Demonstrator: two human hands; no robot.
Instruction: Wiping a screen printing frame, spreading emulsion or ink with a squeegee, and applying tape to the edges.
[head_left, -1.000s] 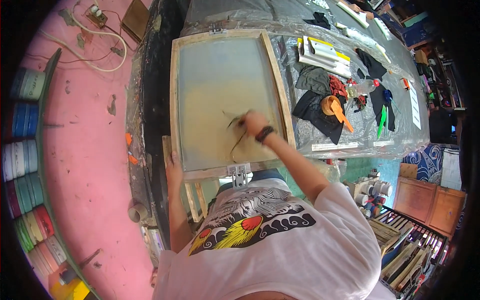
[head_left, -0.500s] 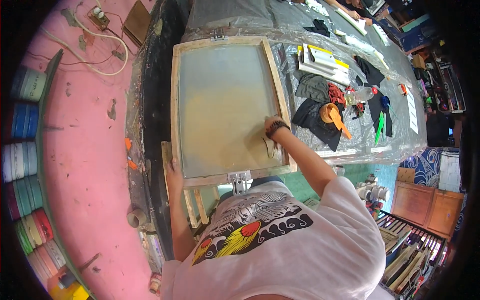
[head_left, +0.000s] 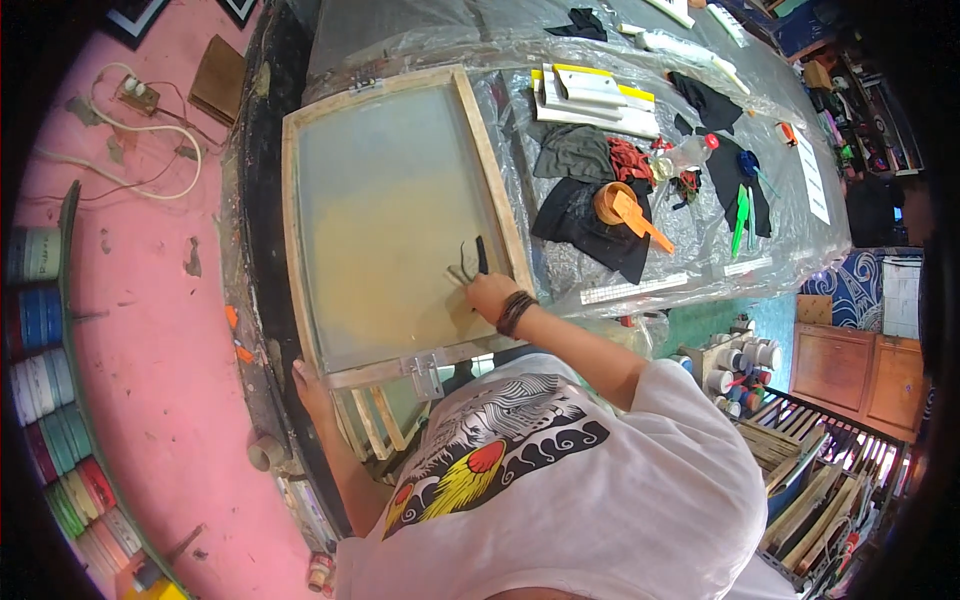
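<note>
Person's R hand (head_left: 491, 295) clutches a dark strip (head_left: 482, 256) (exact kind unclear) over the wood-framed screen (head_left: 390, 190); L hand (head_left: 314, 392) is nr its lower L corner, finger grip can't be told.

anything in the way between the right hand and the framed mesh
Nothing visible blocks the right hand from the framed mesh; whether the slim dark item it holds touches the mesh, I cannot tell.
</note>
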